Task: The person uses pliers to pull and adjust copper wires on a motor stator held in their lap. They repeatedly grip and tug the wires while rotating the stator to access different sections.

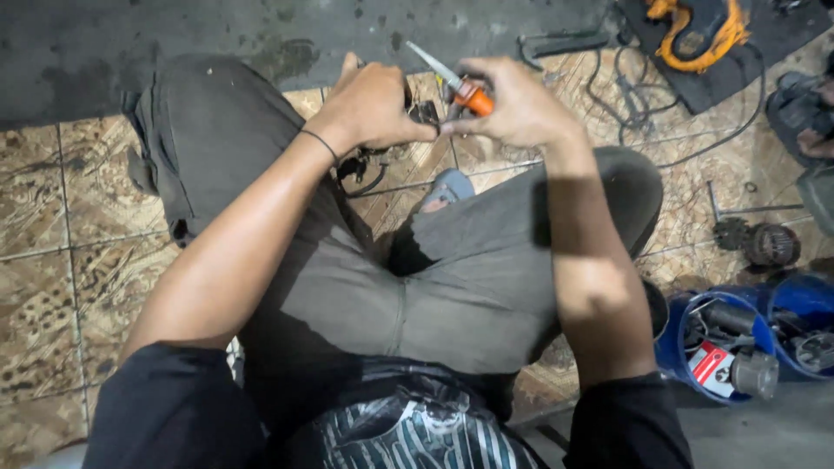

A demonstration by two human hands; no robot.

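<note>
I sit with my knees spread, both forearms reaching forward above my grey trousers. My left hand (372, 106) is curled around a small dark part with black wires (365, 167) hanging below it; most of the part is hidden by the fingers. My right hand (514, 104) grips a tool with an orange handle (474, 97) and a thin metal shaft (430, 62) that points up and left. The two hands touch at the fingertips, above a patterned tile floor (52, 226).
A blue bucket (673, 347) holding metal parts stands at the lower right, with a second blue tub (804, 300) beside it. An orange power tool (699, 30) lies on a dark mat at the top right, with black cables (643, 113) nearby. A round metal part (771, 245) lies on the floor.
</note>
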